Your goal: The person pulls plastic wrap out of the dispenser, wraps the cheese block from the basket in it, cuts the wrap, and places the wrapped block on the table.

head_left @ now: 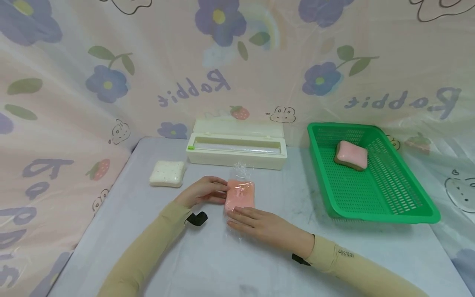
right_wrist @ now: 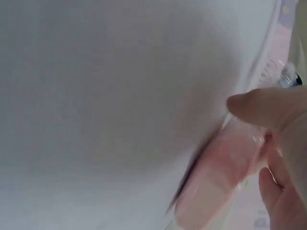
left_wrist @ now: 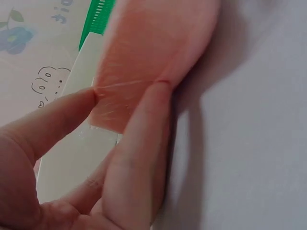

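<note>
"What's happening?"
"The right hand (head_left: 269, 229) is resting straight fingers on the pink block (head_left: 241, 194), mid-worktop (head_left: 208, 260). The left hand (head_left: 202, 192) is pinching its left side."
"Any room?"
"Lots is showing before the right edge's green basket (head_left: 371, 217). A white block (head_left: 168, 173) is sitting by the left edge, a box (head_left: 237, 160) by the far edge."

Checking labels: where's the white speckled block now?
Head view: the white speckled block is on the left side of the table, near the left end of the open white box, up-left of the left hand.
</note>
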Tool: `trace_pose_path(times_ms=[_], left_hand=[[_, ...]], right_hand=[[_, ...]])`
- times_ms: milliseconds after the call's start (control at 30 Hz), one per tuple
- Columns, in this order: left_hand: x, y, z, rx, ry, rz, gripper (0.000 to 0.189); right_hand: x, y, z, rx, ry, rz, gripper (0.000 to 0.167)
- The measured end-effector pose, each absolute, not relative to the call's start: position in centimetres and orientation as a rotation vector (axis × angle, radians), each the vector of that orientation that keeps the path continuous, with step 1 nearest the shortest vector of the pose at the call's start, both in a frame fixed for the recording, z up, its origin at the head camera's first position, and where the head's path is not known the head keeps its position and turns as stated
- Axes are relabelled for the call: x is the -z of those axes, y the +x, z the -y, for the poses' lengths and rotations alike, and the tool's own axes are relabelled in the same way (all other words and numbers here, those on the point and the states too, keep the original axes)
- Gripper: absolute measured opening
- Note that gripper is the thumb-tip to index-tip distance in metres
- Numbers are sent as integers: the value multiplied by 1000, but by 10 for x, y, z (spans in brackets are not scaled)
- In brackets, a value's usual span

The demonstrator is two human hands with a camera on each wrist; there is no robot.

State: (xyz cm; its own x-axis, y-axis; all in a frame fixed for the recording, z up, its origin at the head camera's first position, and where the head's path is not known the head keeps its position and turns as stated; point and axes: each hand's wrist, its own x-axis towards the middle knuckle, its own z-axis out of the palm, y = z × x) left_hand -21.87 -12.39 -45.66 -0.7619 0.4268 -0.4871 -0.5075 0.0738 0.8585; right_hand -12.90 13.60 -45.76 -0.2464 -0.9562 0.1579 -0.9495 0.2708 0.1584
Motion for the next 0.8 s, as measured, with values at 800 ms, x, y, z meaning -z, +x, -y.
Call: trace_pose_path(times_ms=[800], left_hand=[[464, -218, 121, -1826, -109, -1696, 35]], right_hand=[[454, -137, -112, 326, 1773, 2060, 42]])
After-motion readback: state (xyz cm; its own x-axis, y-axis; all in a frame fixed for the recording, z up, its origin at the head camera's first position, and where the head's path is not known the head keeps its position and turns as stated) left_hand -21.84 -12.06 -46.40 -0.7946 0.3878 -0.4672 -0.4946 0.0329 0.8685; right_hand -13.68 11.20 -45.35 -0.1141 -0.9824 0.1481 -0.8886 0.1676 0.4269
